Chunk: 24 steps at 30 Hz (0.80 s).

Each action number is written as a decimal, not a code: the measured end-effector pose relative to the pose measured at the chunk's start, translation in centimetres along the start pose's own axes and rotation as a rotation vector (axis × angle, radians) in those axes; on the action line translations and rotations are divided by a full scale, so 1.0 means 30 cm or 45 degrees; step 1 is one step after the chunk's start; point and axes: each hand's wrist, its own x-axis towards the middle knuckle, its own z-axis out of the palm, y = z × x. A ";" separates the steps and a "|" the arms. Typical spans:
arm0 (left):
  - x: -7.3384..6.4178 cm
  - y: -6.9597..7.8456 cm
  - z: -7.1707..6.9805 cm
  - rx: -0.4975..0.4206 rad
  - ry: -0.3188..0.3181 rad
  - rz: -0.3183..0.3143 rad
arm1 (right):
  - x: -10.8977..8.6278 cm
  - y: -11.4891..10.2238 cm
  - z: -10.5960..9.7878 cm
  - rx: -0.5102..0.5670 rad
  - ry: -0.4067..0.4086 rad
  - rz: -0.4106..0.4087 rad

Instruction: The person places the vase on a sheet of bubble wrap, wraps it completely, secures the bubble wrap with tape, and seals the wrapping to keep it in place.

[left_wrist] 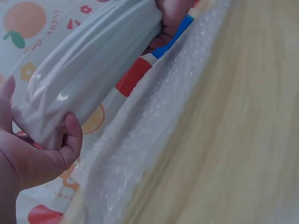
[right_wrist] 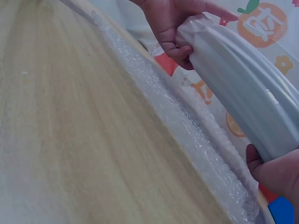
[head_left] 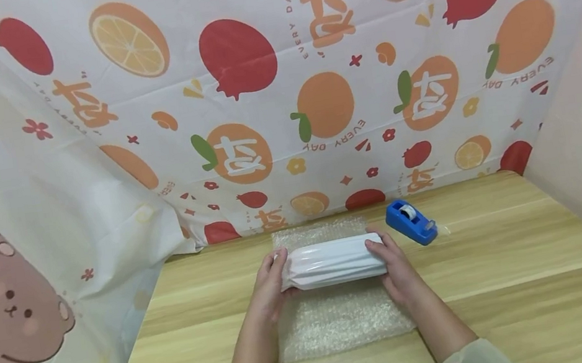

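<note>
A glossy white fluted vase (head_left: 334,262) lies sideways between the two hands, raised over a sheet of bubble wrap (head_left: 340,322). My left hand (head_left: 269,284) grips its narrower, crinkled end, thumb on top and fingers curled beneath; in the left wrist view that end (left_wrist: 46,123) shows between thumb and fingers. At the broader end, my right hand (head_left: 395,261) holds it with the thumb over the upper side. The right wrist view shows the vase (right_wrist: 247,88) well above the bubble wrap (right_wrist: 173,121).
A blue tape dispenser (head_left: 409,223) with a roll of tape stands right of the vase near the back of the wooden table (head_left: 508,274). A fruit-print cloth (head_left: 281,114) hangs behind the table, and a bear-print cloth (head_left: 10,305) is at the left.
</note>
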 end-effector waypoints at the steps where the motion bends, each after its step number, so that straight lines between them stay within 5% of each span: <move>1: -0.005 0.001 -0.005 0.036 0.001 -0.005 | -0.003 0.001 0.004 -0.026 -0.009 0.003; 16: -0.100 -0.021 -0.001 0.334 0.004 0.101 | -0.090 -0.006 -0.035 -0.613 -0.128 0.002; 24: -0.126 -0.045 -0.015 0.533 -0.023 0.130 | -0.119 -0.006 -0.046 -0.680 -0.144 0.008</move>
